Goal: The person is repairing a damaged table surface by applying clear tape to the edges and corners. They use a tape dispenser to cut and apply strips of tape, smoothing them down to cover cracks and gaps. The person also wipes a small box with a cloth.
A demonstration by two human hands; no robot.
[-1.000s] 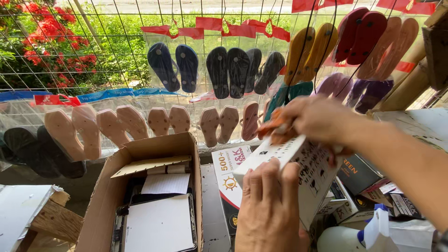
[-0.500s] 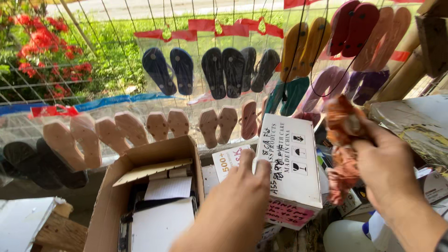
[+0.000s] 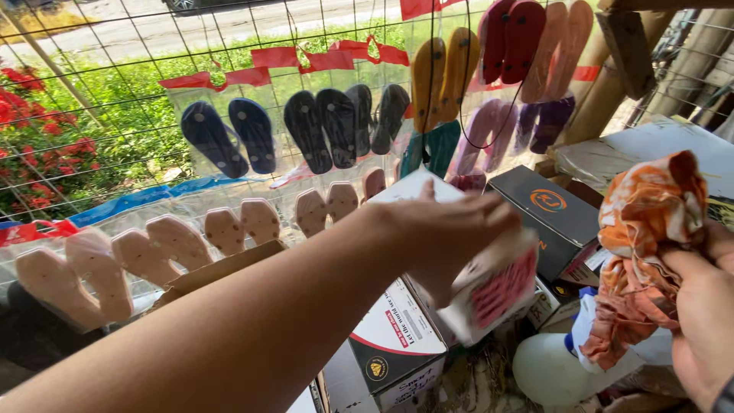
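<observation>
left hand gripping a white box at center, right hand at 4 o'clock clenching an orange patterned cloth, black box sitting between them

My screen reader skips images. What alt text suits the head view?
The left hand grips a white box over stacked boxes, while the right hand holds an orange patterned cloth. Bagged sandal soles hang on wire mesh behind.

Sunlit wire mesh wall hung with bagged flip-flops (grass and red flowers beyond), wooden post alongside.
</observation>
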